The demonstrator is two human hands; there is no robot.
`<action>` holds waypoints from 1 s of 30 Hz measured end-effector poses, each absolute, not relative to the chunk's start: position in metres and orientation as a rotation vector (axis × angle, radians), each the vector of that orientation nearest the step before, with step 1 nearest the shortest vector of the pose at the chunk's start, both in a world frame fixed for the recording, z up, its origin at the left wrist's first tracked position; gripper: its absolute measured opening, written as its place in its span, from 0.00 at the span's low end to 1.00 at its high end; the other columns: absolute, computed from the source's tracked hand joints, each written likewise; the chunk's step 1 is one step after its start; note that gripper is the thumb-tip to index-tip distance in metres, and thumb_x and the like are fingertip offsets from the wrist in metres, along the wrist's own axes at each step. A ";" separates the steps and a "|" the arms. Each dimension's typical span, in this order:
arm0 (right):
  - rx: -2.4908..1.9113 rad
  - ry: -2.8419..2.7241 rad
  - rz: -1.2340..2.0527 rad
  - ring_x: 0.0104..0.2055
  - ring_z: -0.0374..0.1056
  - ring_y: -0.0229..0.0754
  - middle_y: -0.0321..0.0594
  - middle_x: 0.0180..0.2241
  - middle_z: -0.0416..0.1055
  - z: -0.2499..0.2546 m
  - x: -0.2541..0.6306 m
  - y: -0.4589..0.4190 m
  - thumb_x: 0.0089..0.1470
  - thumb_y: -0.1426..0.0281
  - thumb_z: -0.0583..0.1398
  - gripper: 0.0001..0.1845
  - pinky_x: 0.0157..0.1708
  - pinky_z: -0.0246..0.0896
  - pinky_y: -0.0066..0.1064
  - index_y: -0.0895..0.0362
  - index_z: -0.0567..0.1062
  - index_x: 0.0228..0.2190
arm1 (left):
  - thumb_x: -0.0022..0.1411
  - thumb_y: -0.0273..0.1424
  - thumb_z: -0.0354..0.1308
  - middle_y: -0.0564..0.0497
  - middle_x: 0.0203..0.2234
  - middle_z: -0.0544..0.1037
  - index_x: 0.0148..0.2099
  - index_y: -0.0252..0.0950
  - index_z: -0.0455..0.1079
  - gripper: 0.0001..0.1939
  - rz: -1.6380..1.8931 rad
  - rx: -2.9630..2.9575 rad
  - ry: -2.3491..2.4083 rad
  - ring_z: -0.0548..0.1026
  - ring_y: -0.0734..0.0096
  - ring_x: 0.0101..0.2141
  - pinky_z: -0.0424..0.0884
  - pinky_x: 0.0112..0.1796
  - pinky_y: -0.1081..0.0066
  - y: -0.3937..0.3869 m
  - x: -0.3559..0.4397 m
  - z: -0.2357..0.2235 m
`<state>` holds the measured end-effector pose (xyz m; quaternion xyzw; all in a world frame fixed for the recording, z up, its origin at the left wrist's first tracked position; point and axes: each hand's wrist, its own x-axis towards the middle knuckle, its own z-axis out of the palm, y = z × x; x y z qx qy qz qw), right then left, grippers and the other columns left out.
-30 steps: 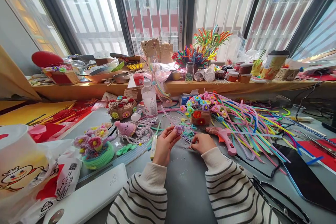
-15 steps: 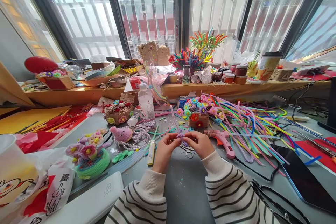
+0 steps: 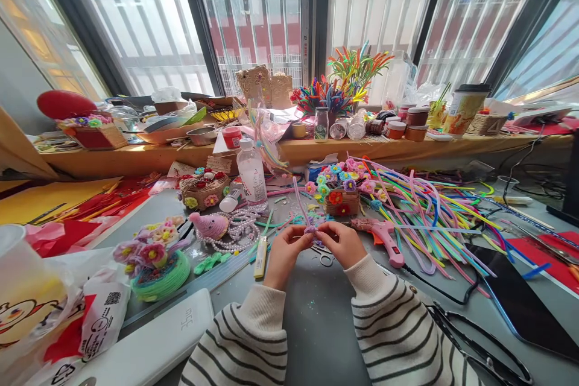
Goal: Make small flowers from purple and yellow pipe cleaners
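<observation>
My left hand (image 3: 284,251) and my right hand (image 3: 342,243) meet over the grey table, both pinching a small purple pipe-cleaner flower (image 3: 310,230). A pink pipe-cleaner stem (image 3: 300,196) rises from it, leaning up and to the left. Small scissors (image 3: 322,257) lie on the table just under my right hand. A pink glue gun (image 3: 383,237) rests to the right of my right hand. Behind my hands stands a little basket of pipe-cleaner flowers (image 3: 341,190).
A heap of coloured pipe cleaners (image 3: 429,217) spreads right of the basket. A plastic bottle (image 3: 253,176), pearl strings (image 3: 237,226), a green flower pot (image 3: 156,262) and a white power bank (image 3: 149,338) lie left. A dark tablet (image 3: 520,304) and black scissors (image 3: 479,350) sit at right.
My right hand rose from the table and joined my left at the purple flower. Both hands now pinch it. The view shifted slightly.
</observation>
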<state>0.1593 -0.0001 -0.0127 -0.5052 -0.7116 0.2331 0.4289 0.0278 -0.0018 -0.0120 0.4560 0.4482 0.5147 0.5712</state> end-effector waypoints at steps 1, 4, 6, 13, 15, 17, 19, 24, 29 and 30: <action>-1.252 -1.766 0.603 0.26 0.64 0.36 0.42 0.25 0.70 -0.013 0.159 0.000 0.45 0.70 0.53 0.10 0.25 0.59 0.24 0.62 0.71 0.26 | 0.39 0.30 0.60 0.53 0.23 0.71 0.28 0.32 0.67 0.10 1.218 1.065 1.051 0.69 0.74 0.27 0.67 0.32 0.72 -0.002 0.028 -0.011; -1.237 -1.755 0.618 0.26 0.64 0.36 0.42 0.25 0.70 -0.015 0.159 -0.001 0.45 0.70 0.53 0.10 0.26 0.59 0.25 0.62 0.71 0.26 | 0.39 0.31 0.60 0.53 0.24 0.70 0.28 0.32 0.67 0.11 1.232 1.026 1.031 0.69 0.74 0.27 0.68 0.33 0.71 -0.003 0.029 -0.011; -1.225 -1.753 0.608 0.27 0.64 0.36 0.41 0.25 0.70 -0.016 0.158 -0.002 0.45 0.70 0.53 0.10 0.26 0.59 0.25 0.62 0.71 0.26 | 0.39 0.31 0.60 0.53 0.24 0.70 0.29 0.32 0.67 0.11 1.231 0.998 1.009 0.69 0.75 0.27 0.68 0.34 0.70 -0.003 0.029 -0.011; -1.195 -1.770 0.531 0.25 0.63 0.35 0.39 0.24 0.67 -0.015 0.160 -0.001 0.45 0.69 0.54 0.09 0.23 0.58 0.24 0.60 0.72 0.26 | 0.38 0.31 0.60 0.52 0.23 0.72 0.28 0.32 0.68 0.11 1.217 0.989 1.004 0.70 0.73 0.27 0.67 0.34 0.70 -0.004 0.028 -0.012; -1.185 -1.783 0.484 0.25 0.62 0.35 0.39 0.24 0.66 -0.015 0.162 0.000 0.45 0.68 0.54 0.09 0.23 0.58 0.24 0.59 0.73 0.26 | 0.38 0.31 0.60 0.51 0.23 0.72 0.28 0.32 0.69 0.11 1.230 1.040 1.038 0.70 0.73 0.27 0.66 0.32 0.72 -0.004 0.028 -0.012; -1.168 -1.804 0.426 0.24 0.61 0.34 0.38 0.23 0.65 -0.015 0.163 0.001 0.45 0.68 0.55 0.09 0.22 0.57 0.24 0.58 0.74 0.26 | 0.38 0.32 0.60 0.51 0.22 0.72 0.27 0.32 0.69 0.11 1.249 1.086 1.077 0.69 0.73 0.26 0.66 0.31 0.73 -0.004 0.028 -0.012; -1.154 -1.824 0.364 0.25 0.61 0.35 0.38 0.23 0.64 -0.015 0.163 0.002 0.45 0.69 0.55 0.08 0.23 0.57 0.24 0.57 0.74 0.25 | 0.37 0.31 0.60 0.51 0.21 0.73 0.26 0.32 0.70 0.10 1.262 1.098 1.105 0.69 0.73 0.25 0.65 0.29 0.74 -0.004 0.028 -0.012; -1.167 -1.851 0.264 0.27 0.61 0.37 0.39 0.23 0.64 -0.017 0.163 0.002 0.45 0.70 0.55 0.08 0.26 0.57 0.27 0.58 0.73 0.25 | 0.35 0.30 0.61 0.52 0.20 0.73 0.24 0.32 0.70 0.09 1.248 1.125 1.136 0.69 0.74 0.24 0.65 0.30 0.74 -0.004 0.027 -0.010; -1.181 -1.887 0.108 0.29 0.59 0.38 0.39 0.23 0.63 -0.021 0.161 0.002 0.46 0.70 0.53 0.08 0.29 0.57 0.29 0.58 0.73 0.25 | 0.35 0.32 0.61 0.51 0.19 0.73 0.24 0.32 0.70 0.09 1.229 1.146 1.151 0.70 0.72 0.23 0.67 0.28 0.73 -0.003 0.026 -0.011; -1.177 -1.892 0.072 0.29 0.59 0.38 0.39 0.24 0.63 -0.022 0.160 0.001 0.47 0.70 0.53 0.09 0.29 0.57 0.29 0.57 0.73 0.25 | 0.35 0.32 0.61 0.51 0.19 0.73 0.23 0.32 0.70 0.09 1.237 1.143 1.150 0.70 0.72 0.23 0.67 0.28 0.73 -0.003 0.026 -0.012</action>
